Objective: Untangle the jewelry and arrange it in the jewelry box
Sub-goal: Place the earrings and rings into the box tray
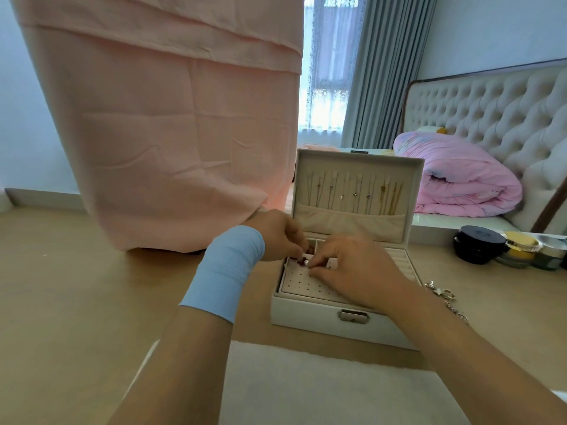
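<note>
A white jewelry box [306,317] stands open on the wooden table, with a metal clasp at its front. Several necklaces [356,194] hang in its raised lid. A white perforated earring panel [303,283] lies in the box's left half. Both hands meet over the panel's far edge. My left hand [280,236], with a blue wrist band, and my right hand [352,268] each pinch a small dark red and silver jewelry piece [306,256] between their fingertips. A silver chain tangle [445,297] lies on the table right of the box.
A pink cloth [171,124] drapes over something tall at the back left. Black, yellow and silver round jars [506,248] stand at the right. A pale mat [322,388] lies at the near edge. A bed with a pink quilt [460,176] is behind.
</note>
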Motion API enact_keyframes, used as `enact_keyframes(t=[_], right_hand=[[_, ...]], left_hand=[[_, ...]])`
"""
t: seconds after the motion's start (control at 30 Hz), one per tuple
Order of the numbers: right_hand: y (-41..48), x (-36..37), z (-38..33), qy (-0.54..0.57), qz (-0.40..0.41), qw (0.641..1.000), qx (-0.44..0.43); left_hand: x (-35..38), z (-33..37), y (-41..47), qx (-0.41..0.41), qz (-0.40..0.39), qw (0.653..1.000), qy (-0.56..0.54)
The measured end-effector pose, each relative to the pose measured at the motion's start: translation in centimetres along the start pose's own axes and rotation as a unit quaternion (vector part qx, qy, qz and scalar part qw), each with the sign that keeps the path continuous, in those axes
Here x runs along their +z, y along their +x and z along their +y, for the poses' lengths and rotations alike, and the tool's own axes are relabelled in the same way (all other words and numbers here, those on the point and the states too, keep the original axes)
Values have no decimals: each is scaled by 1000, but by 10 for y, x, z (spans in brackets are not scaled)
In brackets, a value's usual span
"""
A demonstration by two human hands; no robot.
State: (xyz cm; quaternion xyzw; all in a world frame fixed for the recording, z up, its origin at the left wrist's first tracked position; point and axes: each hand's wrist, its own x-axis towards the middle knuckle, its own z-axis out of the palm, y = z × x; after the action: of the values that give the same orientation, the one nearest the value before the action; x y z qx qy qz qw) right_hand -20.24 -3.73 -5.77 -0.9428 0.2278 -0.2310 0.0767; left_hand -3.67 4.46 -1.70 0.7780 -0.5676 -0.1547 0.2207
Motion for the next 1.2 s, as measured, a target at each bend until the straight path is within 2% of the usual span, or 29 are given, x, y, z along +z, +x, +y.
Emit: enact_keyframes(t=[0.17,0.4,0.5,0.73,0.93,1.2], right_hand=[[3,-2,-4,-57,5,998,-34],[3,-4,-4,-76,-59,995,-33],[4,-10,-2,-53,-99,993,-24],[1,-12,2,-5,-120,993,1],[-5,-47,24,53,-88,994,49],[-47,-97,115,68,-68,980,174]], left_hand=[[9,5,3,12,1,1000,27],[11,9,2,9,-8,998,54],[12,10,2,4,-10,998,62],[13,12,2,7,-14,997,79],[15,25,-1,49,19,997,50],[57,80,6,135,49,990,-2]])
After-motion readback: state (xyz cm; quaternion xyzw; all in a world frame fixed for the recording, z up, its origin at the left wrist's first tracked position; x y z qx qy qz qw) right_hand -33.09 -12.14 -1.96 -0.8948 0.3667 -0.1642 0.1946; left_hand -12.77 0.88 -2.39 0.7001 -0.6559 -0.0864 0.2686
